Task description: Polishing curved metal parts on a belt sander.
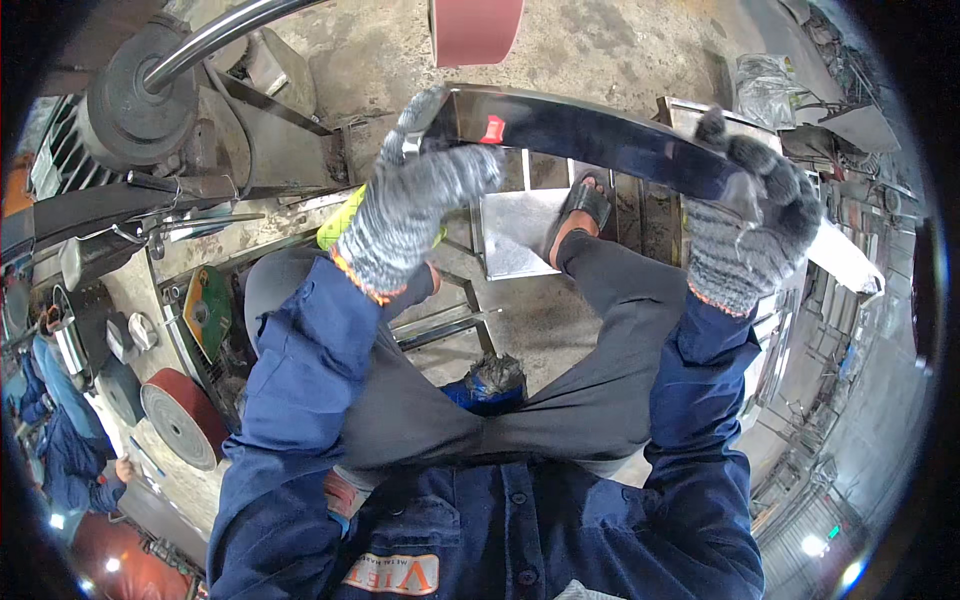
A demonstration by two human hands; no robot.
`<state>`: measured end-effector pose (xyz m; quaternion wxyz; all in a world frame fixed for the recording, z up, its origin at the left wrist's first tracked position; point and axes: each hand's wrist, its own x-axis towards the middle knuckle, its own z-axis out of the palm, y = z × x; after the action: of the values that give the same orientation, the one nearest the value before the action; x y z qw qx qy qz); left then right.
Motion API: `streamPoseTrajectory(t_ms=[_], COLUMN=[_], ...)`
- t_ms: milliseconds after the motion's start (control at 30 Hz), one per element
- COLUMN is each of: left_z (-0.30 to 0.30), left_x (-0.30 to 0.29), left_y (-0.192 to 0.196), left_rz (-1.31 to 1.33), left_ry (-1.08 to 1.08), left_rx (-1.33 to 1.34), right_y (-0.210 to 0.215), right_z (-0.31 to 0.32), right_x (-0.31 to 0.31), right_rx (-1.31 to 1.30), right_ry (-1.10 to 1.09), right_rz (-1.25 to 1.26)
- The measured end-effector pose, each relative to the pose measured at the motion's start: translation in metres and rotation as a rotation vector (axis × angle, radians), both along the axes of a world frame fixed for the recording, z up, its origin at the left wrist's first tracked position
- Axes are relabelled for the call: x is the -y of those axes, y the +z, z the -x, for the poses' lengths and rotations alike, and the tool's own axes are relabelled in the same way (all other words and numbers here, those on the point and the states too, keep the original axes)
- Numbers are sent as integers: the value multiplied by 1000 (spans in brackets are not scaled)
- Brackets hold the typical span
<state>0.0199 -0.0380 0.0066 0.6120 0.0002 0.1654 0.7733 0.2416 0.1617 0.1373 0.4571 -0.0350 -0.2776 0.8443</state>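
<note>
Both of my hands wear grey knitted gloves and grip a long, dark, mirror-shiny metal bar [590, 140] held up in front of me. Its flat face carries a small red patch or reflection near the left end. My left hand [405, 200] is closed around the left end, with the thumb along the lower edge. At the other end, my right hand [755, 220] wraps its fingers over the bar, and the fingertips look dark and worn. The bar tilts slightly down to the right. A red abrasive belt or wheel [477, 30] stands just beyond the bar.
At the left stands a machine with a dark round wheel [140, 95] and a bent steel pipe [225, 35]. Below it lie a red-brown abrasive roll [185, 418] and a green-yellow disc [206, 312]. A metal plate [515, 235] sits between my feet. Another person's hand [124, 470] shows far left.
</note>
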Motion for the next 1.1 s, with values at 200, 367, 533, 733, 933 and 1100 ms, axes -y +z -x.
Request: streamPoseTrajectory(t_ms=[200, 367, 533, 733, 933, 1100], left_z=[18, 25, 21, 46, 48, 26], left_x=[-14, -18, -19, -10, -7, -14], left_y=[15, 17, 4, -2, -1, -2], left_rz=[131, -87, 107, -249, -290, -22], left_ry=[28, 91, 225, 47, -105, 115], left_rx=[-1078, -760, -1001, -604, -454, -874], right_y=[-16, -13, -19, -35, -50, -21], right_z=[-3, 8, 5, -7, -9, -4], right_x=[-15, -6, -10, -18, -10, -5], right_rx=[132, 106, 59, -4, -81, 90], right_ry=[-38, -93, 4, 98, 187, -54], right_rz=[129, 159, 64, 194, -88, 82])
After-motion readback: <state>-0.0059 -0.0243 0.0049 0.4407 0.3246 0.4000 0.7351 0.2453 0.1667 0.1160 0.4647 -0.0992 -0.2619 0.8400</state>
